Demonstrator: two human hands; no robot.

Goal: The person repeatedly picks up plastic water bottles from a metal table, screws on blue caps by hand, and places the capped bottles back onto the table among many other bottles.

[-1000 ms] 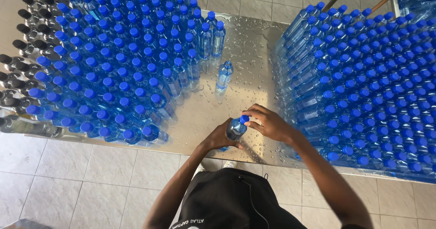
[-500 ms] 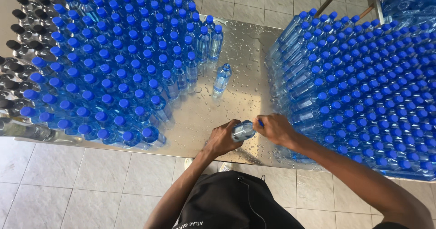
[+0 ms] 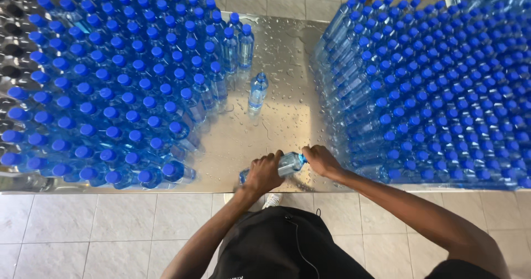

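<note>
Bottle (image 3: 287,163), clear with a blue cap, lies tilted between both hands at the near edge of the wet metal surface (image 3: 287,52). Left hand (image 3: 264,172) grips its body while right hand (image 3: 321,160) closes around the cap end. Massed blue-capped bottles (image 3: 110,91) stand left and right, with a lone bottle (image 3: 258,90) between them.

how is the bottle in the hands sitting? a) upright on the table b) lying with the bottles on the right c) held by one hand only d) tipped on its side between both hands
d: the bottle lies sideways, the left hand round its body and the right hand at its cap end.
</note>
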